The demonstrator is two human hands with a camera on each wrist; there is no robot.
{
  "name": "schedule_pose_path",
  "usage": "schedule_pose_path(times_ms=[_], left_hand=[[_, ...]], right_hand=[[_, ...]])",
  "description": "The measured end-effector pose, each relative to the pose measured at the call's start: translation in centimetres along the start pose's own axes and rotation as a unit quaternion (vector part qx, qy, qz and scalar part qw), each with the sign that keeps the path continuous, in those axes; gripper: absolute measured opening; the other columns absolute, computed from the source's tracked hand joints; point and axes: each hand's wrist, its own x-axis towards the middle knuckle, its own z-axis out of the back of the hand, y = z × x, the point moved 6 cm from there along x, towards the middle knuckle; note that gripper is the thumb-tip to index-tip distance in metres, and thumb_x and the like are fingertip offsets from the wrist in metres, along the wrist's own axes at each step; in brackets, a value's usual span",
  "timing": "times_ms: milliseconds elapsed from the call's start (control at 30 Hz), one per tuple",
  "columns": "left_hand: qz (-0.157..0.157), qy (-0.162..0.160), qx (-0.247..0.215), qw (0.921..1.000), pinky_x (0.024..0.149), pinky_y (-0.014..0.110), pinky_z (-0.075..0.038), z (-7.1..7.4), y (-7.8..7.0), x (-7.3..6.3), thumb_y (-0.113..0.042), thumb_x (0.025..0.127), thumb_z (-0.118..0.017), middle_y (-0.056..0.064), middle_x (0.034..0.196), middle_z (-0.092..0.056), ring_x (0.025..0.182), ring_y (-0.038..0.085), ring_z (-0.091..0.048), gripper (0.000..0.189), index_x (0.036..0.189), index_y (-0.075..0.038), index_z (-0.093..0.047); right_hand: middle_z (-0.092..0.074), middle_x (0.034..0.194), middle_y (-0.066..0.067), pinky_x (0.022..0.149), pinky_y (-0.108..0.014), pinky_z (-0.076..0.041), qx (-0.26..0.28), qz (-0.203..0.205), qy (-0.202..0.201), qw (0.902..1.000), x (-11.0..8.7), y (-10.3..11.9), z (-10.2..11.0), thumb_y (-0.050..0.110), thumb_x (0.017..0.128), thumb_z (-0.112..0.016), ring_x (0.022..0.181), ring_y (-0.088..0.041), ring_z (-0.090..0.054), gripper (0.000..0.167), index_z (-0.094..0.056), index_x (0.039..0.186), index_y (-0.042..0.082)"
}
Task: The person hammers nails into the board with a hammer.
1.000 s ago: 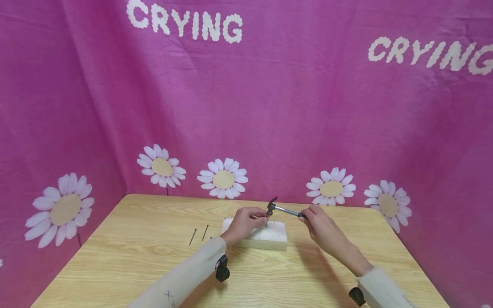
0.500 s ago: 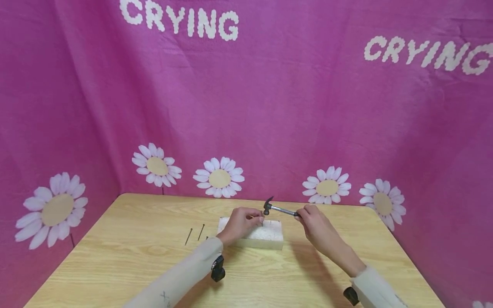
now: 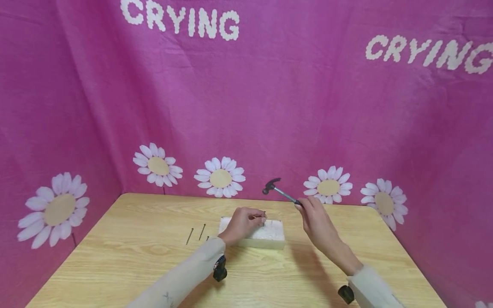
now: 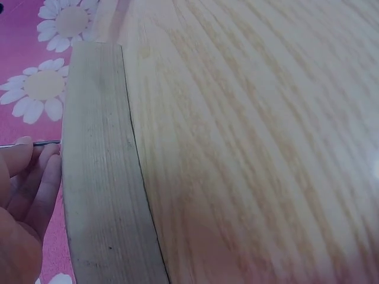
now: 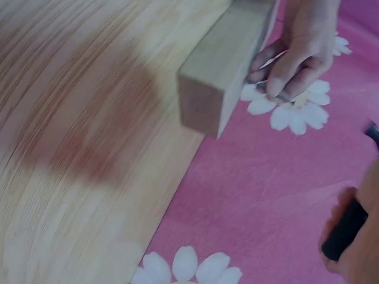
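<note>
My left hand (image 3: 243, 223) pinches a nail (image 3: 264, 213) between thumb and fingers, with its head showing above the fingertips. The nail stands on the speckled white top of a wooden block (image 3: 265, 244). In the left wrist view the nail's shank (image 4: 47, 143) meets the block's face. My right hand (image 3: 322, 229) grips a small claw hammer (image 3: 284, 195) by its dark handle. The hammer's head is raised above the nail, apart from it. The right wrist view shows the black handle end (image 5: 346, 234) below the curled fingers.
Left of the block, two loose nails (image 3: 190, 236) lie on the wooden table (image 3: 154, 256), and a third shows partly by the left sleeve (image 3: 185, 273). A pink cloth (image 3: 246, 107) with daisies hangs around the table's back and sides.
The hammer's head was low by the nail and has now swung up, lifted by my right hand. My left hand keeps its pinch on the nail, and the block stays put.
</note>
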Motion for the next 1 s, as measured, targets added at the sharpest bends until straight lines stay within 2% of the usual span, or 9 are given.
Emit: schedule_pose_path(times_ms=[67, 233, 367, 433, 567, 633, 800, 933, 1000], left_hand=[[0.000, -0.002, -0.003, 1.0000, 0.087, 0.027, -0.060, 0.1, 0.0, -0.1, -0.008, 0.100, -0.071, 0.009, 0.113, -0.079, 0.102, 0.020, -0.074, 0.015, 0.111, -0.004, -0.081], [0.002, 0.002, 0.002, 1.0000, 0.089, 0.028, -0.060, -0.1, -0.1, -0.1, -0.008, 0.100, -0.071, 0.010, 0.111, -0.080, 0.102, 0.021, -0.075, 0.016, 0.111, -0.002, -0.081], [0.003, -0.002, 0.006, 1.0000, 0.086, 0.026, -0.059, 0.0, -0.1, -0.2, -0.008, 0.100, -0.072, 0.010, 0.113, -0.079, 0.101, 0.020, -0.074, 0.016, 0.111, -0.003, -0.081], [0.004, -0.003, 0.002, 1.0000, 0.084, 0.025, -0.060, 0.0, 0.0, -0.2, -0.007, 0.099, -0.072, 0.010, 0.113, -0.079, 0.099, 0.017, -0.074, 0.015, 0.111, -0.003, -0.081], [0.004, -0.004, 0.008, 0.9999, 0.084, 0.023, -0.058, 0.0, 0.3, -0.1, -0.009, 0.100, -0.072, 0.007, 0.107, -0.080, 0.095, 0.012, -0.072, 0.015, 0.109, -0.004, -0.082], [0.006, -0.003, 0.013, 0.9999, 0.084, 0.023, -0.059, 0.0, 0.4, -0.1, -0.009, 0.100, -0.071, 0.007, 0.106, -0.081, 0.095, 0.012, -0.073, 0.014, 0.108, -0.004, -0.082], [0.013, -0.003, 0.018, 0.9998, 0.086, 0.026, -0.060, 0.1, 0.3, -0.3, -0.008, 0.100, -0.072, 0.008, 0.110, -0.080, 0.101, 0.016, -0.074, 0.014, 0.109, -0.004, -0.082], [0.013, -0.001, 0.010, 0.9999, 0.083, 0.025, -0.060, 0.1, 0.1, -0.2, -0.005, 0.098, -0.072, 0.010, 0.107, -0.080, 0.096, 0.016, -0.074, 0.014, 0.108, -0.002, -0.082], [0.025, 0.004, 0.004, 0.9997, 0.082, 0.023, -0.059, -0.1, 0.3, -0.2, -0.005, 0.098, -0.072, 0.008, 0.106, -0.080, 0.095, 0.014, -0.073, 0.014, 0.107, -0.003, -0.082]], right_hand=[[-0.057, 0.085, -0.008, 0.067, -0.039, -0.050, 0.000, -0.004, -0.002, 1.0000, 0.0, 0.3, -0.1, -0.009, 0.092, -0.072, 0.080, -0.025, -0.055, 0.012, -0.067, 0.100, -0.003], [-0.054, 0.077, -0.004, 0.061, -0.038, -0.045, -0.045, 0.003, 0.028, 0.9986, -0.6, 0.9, -0.4, -0.009, 0.087, -0.076, 0.071, -0.025, -0.054, 0.014, -0.067, 0.091, 0.000], [-0.055, 0.081, -0.008, 0.065, -0.040, -0.046, -0.024, -0.008, -0.021, 0.9995, -0.6, 0.7, 0.3, -0.010, 0.089, -0.074, 0.076, -0.027, -0.054, 0.015, -0.066, 0.100, -0.004], [-0.056, 0.081, -0.008, 0.065, -0.039, -0.046, -0.010, -0.004, -0.029, 0.9995, -0.5, 0.6, 0.3, -0.011, 0.088, -0.074, 0.075, -0.026, -0.053, 0.016, -0.067, 0.100, -0.004], [-0.049, 0.072, 0.001, 0.058, -0.031, -0.042, -0.013, 0.014, 0.021, 0.9996, -0.9, 0.6, -0.7, -0.009, 0.084, -0.078, 0.067, -0.018, -0.048, 0.016, -0.067, 0.089, 0.002], [-0.049, 0.072, 0.002, 0.058, -0.031, -0.042, -0.013, 0.022, 0.027, 0.9993, -1.0, 0.7, -0.8, -0.010, 0.083, -0.078, 0.067, -0.017, -0.048, 0.018, -0.067, 0.088, 0.003], [-0.057, 0.084, -0.006, 0.066, -0.035, -0.047, 0.017, 0.009, -0.026, 0.9995, -0.8, 0.8, 0.1, -0.012, 0.087, -0.075, 0.078, -0.021, -0.052, 0.019, -0.070, 0.103, -0.004], [-0.051, 0.075, 0.000, 0.059, -0.030, -0.042, 0.005, 0.014, 0.012, 0.9998, -1.1, 0.7, -0.3, -0.009, 0.084, -0.079, 0.069, -0.015, -0.047, 0.015, -0.071, 0.092, 0.001], [-0.049, 0.072, 0.003, 0.058, -0.028, -0.041, -0.001, 0.019, 0.029, 0.9994, -1.3, 0.7, -0.4, -0.009, 0.083, -0.080, 0.067, -0.013, -0.046, 0.016, -0.071, 0.088, 0.003]])
